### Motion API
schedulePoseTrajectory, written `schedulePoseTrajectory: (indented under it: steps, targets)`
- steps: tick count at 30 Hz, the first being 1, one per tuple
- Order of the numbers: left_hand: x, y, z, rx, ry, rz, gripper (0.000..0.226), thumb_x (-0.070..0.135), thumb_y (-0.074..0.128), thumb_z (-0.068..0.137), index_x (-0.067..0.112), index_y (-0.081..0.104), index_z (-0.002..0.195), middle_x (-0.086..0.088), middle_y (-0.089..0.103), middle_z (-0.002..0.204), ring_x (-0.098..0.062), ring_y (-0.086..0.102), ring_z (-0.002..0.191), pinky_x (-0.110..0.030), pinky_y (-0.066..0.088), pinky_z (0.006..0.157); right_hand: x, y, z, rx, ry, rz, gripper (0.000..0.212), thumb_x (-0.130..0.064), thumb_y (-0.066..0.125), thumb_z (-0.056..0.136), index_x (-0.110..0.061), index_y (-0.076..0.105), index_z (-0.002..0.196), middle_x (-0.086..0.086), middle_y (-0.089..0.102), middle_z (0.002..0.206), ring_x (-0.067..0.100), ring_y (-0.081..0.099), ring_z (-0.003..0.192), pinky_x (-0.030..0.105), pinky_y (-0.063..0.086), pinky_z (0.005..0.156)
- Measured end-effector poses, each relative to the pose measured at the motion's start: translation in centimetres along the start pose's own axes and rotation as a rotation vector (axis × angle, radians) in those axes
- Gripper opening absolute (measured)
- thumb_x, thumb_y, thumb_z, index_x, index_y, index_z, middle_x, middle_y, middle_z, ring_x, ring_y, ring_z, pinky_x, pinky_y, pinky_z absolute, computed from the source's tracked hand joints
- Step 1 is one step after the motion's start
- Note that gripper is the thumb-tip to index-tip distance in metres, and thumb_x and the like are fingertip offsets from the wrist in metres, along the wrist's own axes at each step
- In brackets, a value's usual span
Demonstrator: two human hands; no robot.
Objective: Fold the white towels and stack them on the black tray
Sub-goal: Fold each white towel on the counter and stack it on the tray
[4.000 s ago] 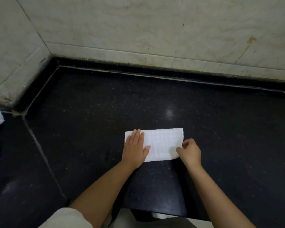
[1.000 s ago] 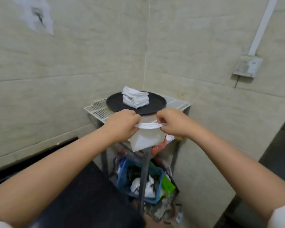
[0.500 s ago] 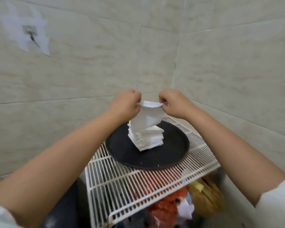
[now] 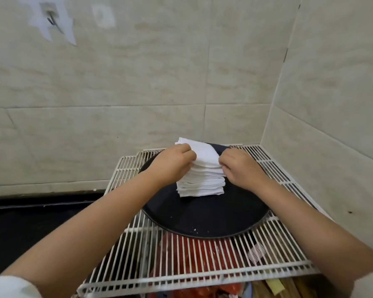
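L hand: your left hand [image 4: 174, 162] is over the far-left part of the tray, fingers curled, pinching the left edge of the top folded white cloth towel [image 4: 203, 155].
R hand: your right hand [image 4: 240, 167] is opposite it, fingers curled, pinching the towel's right edge; both fists knuckles-up, w/ the towel between them.
Top towel: held at the top of the pile, sagging a bit in the middle; its far corner sticks up past your left knuckles. Can't tell whether it rests fully on the pile.
Stack: a pile of folded white towels [image 4: 200, 184] sits upright on the tray, behind its centre, directly under the held towel; layered edges face you.
Tray: round black tray [image 4: 205, 220] lies flat on the rack; near half bare, w/ a few white specks.
Rack: white wire-grid shelf [image 4: 202, 265] carries the tray & is pushed into the corner.
Under rack: red plastic bag [image 4: 192, 250] & some yellowish bits show thru the wires; too blurry to ID.
Walls: beige marbled tile wall [image 4: 138, 87] behind & to the right; a small metal hook [image 4: 52, 18] on a patchy white spot upper left.
Left: black counter surface [image 4: 19, 229] beside the rack, below the wall.
Sleeves: white cuffs at both lower corners.
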State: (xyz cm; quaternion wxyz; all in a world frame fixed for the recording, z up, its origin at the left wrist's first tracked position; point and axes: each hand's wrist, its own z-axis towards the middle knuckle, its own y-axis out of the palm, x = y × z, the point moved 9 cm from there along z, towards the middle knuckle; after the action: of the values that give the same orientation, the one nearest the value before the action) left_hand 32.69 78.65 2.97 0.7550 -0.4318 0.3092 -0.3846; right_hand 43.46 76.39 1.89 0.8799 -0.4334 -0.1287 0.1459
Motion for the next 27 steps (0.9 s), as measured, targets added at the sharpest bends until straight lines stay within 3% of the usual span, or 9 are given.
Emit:
schedulePoseTrajectory:
  steps: [4,6,8,9,12,15,18,22,27]
  targets:
    - [0.6,0.9,-0.5,-0.08,-0.056,0.003,0.029,0.019,0.043,0.075,0.004,0.067,0.071,-0.01,0.062,0.065,-0.028,0.061,0.052,-0.022,0.046,0.043,0.2,1.2,-1.0,-0.132,0.035,0.037,0.006,-0.001,0.055,0.07,-0.004,0.059,0.067,0.01,0.059,0.066,0.031,0.057,0.059,0.038,0.05,0.053]
    - [0.4,1.3,-0.8,-0.14,-0.119,-0.032,0.035,0.021,0.04,0.087,0.003,0.068,0.095,-0.014,0.066,0.09,-0.034,0.064,0.08,-0.035,0.054,0.063,0.3,2.2,-1.3,-0.254,0.067,0.008,0.005,-0.001,0.06,0.073,-0.005,0.062,0.075,0.011,0.062,0.077,0.033,0.059,0.071,0.041,0.049,0.063]
    - [-0.4,1.7,-1.7,-0.227,-0.235,-0.025,0.036,0.02,0.039,0.096,0.007,0.053,0.126,-0.012,0.056,0.124,-0.031,0.052,0.112,-0.039,0.045,0.092,0.4,2.0,-1.4,-0.314,0.115,-0.04,0.011,-0.003,0.055,0.078,-0.004,0.063,0.085,0.011,0.063,0.089,0.032,0.057,0.084,0.041,0.046,0.074]
    - [-0.6,1.7,-2.2,-0.262,-0.286,-0.008,0.04,0.021,0.038,0.097,0.009,0.043,0.135,-0.01,0.049,0.134,-0.028,0.046,0.121,-0.039,0.04,0.099,0.3,1.5,-1.2,-0.31,0.132,-0.063,0.015,-0.003,0.053,0.078,-0.004,0.064,0.088,0.011,0.063,0.091,0.032,0.057,0.087,0.04,0.045,0.077]
    - [-2.3,-0.3,-4.8,-0.225,-0.498,0.083,0.042,0.024,0.037,0.097,0.012,0.034,0.138,-0.007,0.041,0.141,-0.028,0.04,0.127,-0.039,0.036,0.099,-1.4,-0.6,-0.2,-0.25,0.153,-0.082,0.02,-0.003,0.052,0.08,-0.002,0.065,0.095,0.013,0.065,0.097,0.035,0.058,0.094,0.039,0.044,0.078]
    - [-5.6,-3.4,-9.9,-0.198,-0.719,0.189,0.037,0.026,0.037,0.097,0.009,0.039,0.13,-0.01,0.042,0.136,-0.029,0.038,0.127,-0.039,0.035,0.099,-5.5,-1.6,1.9,-0.311,0.168,-0.116,0.031,-0.023,0.043,0.093,-0.01,0.057,0.118,0.007,0.057,0.122,0.028,0.05,0.115,0.035,0.038,0.091]
    - [-8.1,-7.4,-16.9,-0.213,-0.808,0.219,0.043,0.03,0.033,0.098,0.009,0.034,0.136,-0.012,0.033,0.145,-0.028,0.027,0.136,-0.041,0.029,0.106,-13.2,-2.1,5.1,-0.317,0.118,0.011,0.041,-0.034,0.039,0.096,-0.01,0.05,0.128,0.009,0.051,0.132,0.027,0.044,0.123,0.035,0.035,0.099]
    - [-10.4,-13.2,-29.4,-0.266,-0.974,0.218,0.05,0.036,0.03,0.1,0.017,0.023,0.145,-0.004,0.012,0.157,-0.026,0.009,0.144,-0.044,0.021,0.112,-28.3,-1.0,8.7,-0.394,-0.014,0.187,0.05,-0.039,0.035,0.097,-0.011,0.036,0.138,0.014,0.036,0.145,0.029,0.032,0.134,0.039,0.028,0.11]
    - [-11.2,-21.4,-48.2,-0.231,-1.236,0.343,0.056,0.044,0.034,0.097,0.017,0.025,0.145,-0.004,0.013,0.157,-0.025,0.007,0.145,-0.046,0.019,0.113,-49.5,0.0,11.2,-0.483,-0.234,0.269,0.058,-0.049,0.028,0.096,-0.027,0.012,0.147,0.006,0.004,0.158,0.03,0.002,0.145,0.051,0.007,0.116]
